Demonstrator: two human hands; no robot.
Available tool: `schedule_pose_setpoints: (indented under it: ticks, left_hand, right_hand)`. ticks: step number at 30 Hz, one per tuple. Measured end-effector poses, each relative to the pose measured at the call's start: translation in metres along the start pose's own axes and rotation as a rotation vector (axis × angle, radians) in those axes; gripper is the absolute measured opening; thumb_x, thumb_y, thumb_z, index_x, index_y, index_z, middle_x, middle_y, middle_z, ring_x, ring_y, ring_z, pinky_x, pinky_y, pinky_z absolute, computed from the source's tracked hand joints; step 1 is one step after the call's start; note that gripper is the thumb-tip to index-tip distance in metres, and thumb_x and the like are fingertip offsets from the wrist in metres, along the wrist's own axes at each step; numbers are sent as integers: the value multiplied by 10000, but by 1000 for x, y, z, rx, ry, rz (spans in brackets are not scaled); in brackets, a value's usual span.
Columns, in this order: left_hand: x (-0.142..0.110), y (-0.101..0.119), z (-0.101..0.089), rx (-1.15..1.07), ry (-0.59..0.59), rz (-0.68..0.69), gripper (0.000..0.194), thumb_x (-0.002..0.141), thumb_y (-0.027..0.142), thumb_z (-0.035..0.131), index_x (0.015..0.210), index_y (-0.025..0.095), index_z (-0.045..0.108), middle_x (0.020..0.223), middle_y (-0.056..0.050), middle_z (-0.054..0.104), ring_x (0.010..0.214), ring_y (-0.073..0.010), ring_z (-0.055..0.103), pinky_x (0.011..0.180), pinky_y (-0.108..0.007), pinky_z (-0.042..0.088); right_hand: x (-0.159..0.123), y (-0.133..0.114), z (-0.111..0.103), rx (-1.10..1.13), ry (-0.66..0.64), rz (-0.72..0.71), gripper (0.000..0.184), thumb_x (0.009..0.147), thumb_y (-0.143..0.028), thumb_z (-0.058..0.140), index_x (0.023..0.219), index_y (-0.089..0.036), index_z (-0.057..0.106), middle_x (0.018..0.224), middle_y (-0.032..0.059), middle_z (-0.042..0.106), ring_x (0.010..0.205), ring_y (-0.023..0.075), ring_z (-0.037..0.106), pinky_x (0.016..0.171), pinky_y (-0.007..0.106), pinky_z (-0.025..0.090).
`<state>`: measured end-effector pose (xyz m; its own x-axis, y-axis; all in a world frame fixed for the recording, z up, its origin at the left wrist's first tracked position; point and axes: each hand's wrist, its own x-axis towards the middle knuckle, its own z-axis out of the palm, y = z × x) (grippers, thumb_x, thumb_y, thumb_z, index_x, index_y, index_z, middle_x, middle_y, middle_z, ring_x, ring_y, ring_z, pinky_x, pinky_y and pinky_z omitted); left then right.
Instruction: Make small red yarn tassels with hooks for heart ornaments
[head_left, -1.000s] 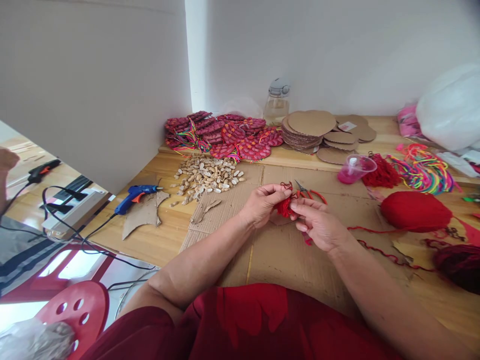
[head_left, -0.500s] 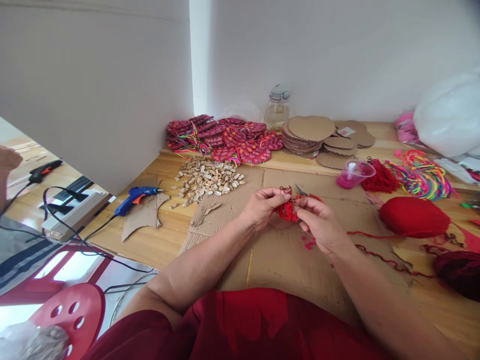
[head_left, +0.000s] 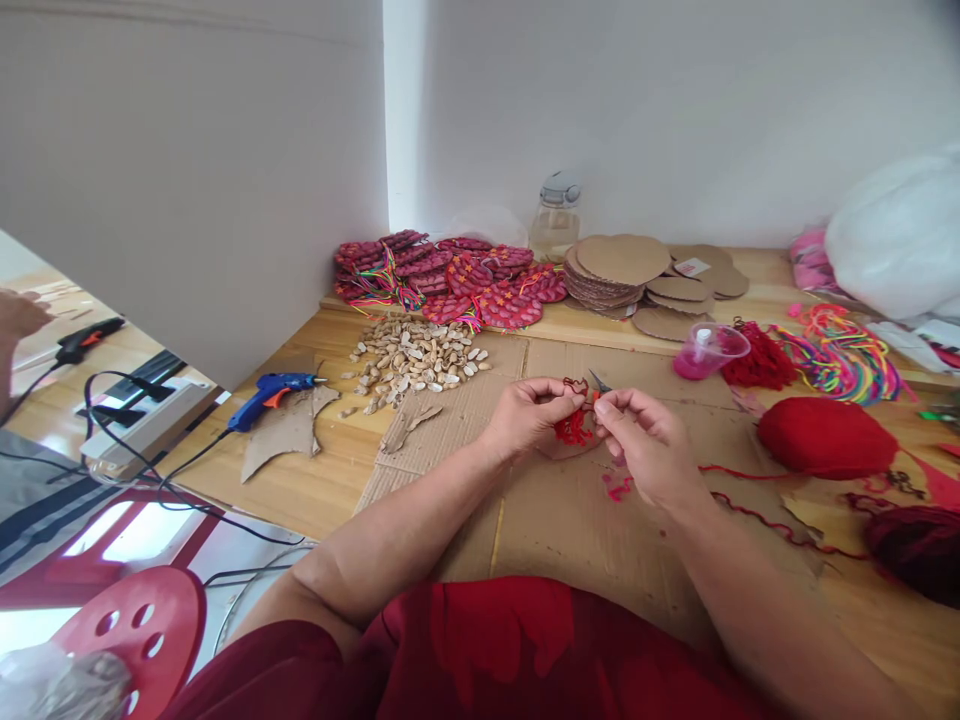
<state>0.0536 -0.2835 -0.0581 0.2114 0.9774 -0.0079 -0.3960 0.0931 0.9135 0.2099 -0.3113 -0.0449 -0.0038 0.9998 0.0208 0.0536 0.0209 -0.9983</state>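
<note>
A small bunch of looped red yarn (head_left: 574, 428) hangs from the pinched thumb and fingers of my left hand (head_left: 526, 415), a dark reddish strand curling above it. Just right of the bunch, my right hand (head_left: 649, 440) is closed in a pinch; a bit of red yarn appears at its fingertips, though the fingers partly hide it. Behind that hand, the dark pointed tip of what looks like scissors (head_left: 598, 381) pokes out, the rest covered. Under both hands lies a flat cardboard sheet (head_left: 465, 500) with pink-red scraps (head_left: 619, 488) on it.
On the right sit a red yarn ball (head_left: 825, 438), a dark maroon ball (head_left: 915, 550), multicoloured cords (head_left: 847, 355) and a plastic cup (head_left: 709, 352). Peanut shells (head_left: 420, 360), decorated red pieces (head_left: 487, 280) and cardboard discs (head_left: 622, 262) lie behind. A blue glue gun (head_left: 274, 395) rests left.
My right hand has drawn slightly right, away from the left fingers, opening a small gap. The red bunch now hangs looser below my left fingertips.
</note>
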Motion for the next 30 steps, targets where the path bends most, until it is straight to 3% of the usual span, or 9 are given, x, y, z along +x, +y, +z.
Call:
schedule_pose_setpoints:
  ticks: [4,8,12,17,21,30]
  left_hand:
    - [0,-1,-2,22,5,-1,309,631,376,839,731,125,690,790,-28,672,689,-77,560,703,-232,432]
    - [-2,1,-1,105,-19,22,293,665,377,813,747,122,695,803,-34,672,697,-79,552,699,-229,423]
    - [-5,5,2,251,-78,75,279,707,385,770,716,119,686,773,-42,655,707,-100,556,688,-240,427]
    - [-7,8,3,327,-126,140,257,732,378,741,736,124,703,814,-64,671,739,-118,579,697,-246,442]
    - [-7,9,3,345,-118,136,273,721,395,747,724,126,699,755,-46,643,699,-107,549,648,-231,422]
    - [-7,10,4,341,-119,99,307,704,416,760,706,118,684,719,-31,603,686,-98,520,614,-221,393]
  right_hand:
    - [1,-3,-1,110,-1,48,308,789,-478,709,744,-206,571,697,-1,579,530,91,468,423,223,277]
    - [1,-8,-1,-9,96,-60,244,777,-433,726,819,-217,621,714,7,603,583,114,509,469,238,348]
    - [0,-10,0,-72,36,-100,225,753,-376,752,905,-222,692,849,43,679,707,151,585,581,271,441]
    - [3,-7,-2,152,33,59,169,726,-350,756,775,-218,664,672,0,596,536,100,476,439,233,308]
    - [5,-10,-4,366,36,179,209,659,-328,782,761,-216,637,705,8,582,620,124,523,445,224,325]
    - [5,-18,-9,473,-21,99,148,734,-295,737,774,-248,603,950,4,632,676,111,525,487,235,357]
